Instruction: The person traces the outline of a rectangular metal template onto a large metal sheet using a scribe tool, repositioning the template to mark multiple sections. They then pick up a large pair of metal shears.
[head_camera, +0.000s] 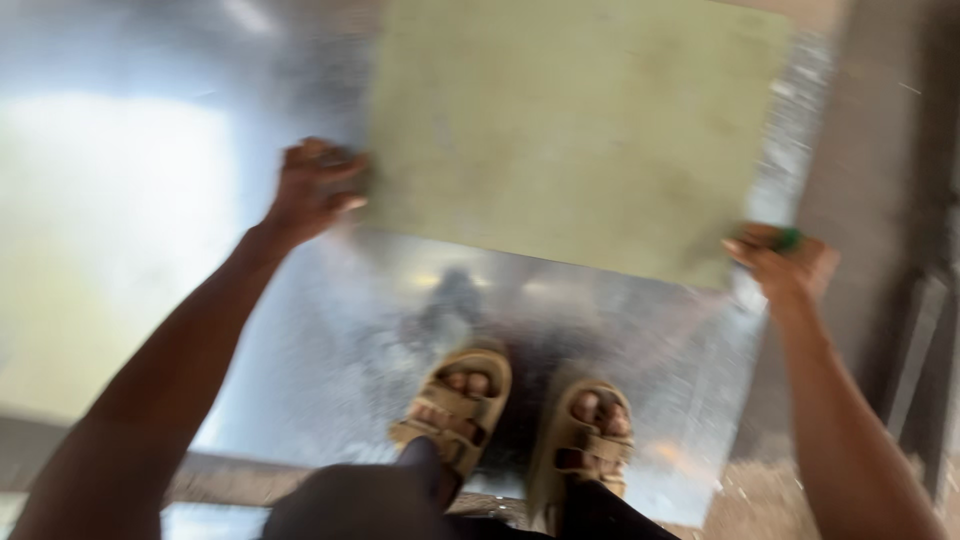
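Head view, looking straight down. A flat, square, pale green board (575, 130) is held level above a shiny galvanised metal sheet (330, 330) that covers the floor. The left hand (312, 190) is closed on the board's left edge near its lower corner, fingers curled around the rim. The right hand (785, 262) grips the board's lower right corner; a small green object (790, 239) shows between its fingers, too blurred to identify. Both forearms extend upward from the bottom of the picture, well apart. Below the board's near edge stand the person's two feet in tan strapped sandals (455, 405), side by side on the metal sheet, toes pointing toward the board. The sheet reaches beyond the board on the left, where it reflects bright light. To the right of the sheet's edge runs a grey concrete strip (860, 150). The picture is motion-blurred throughout.
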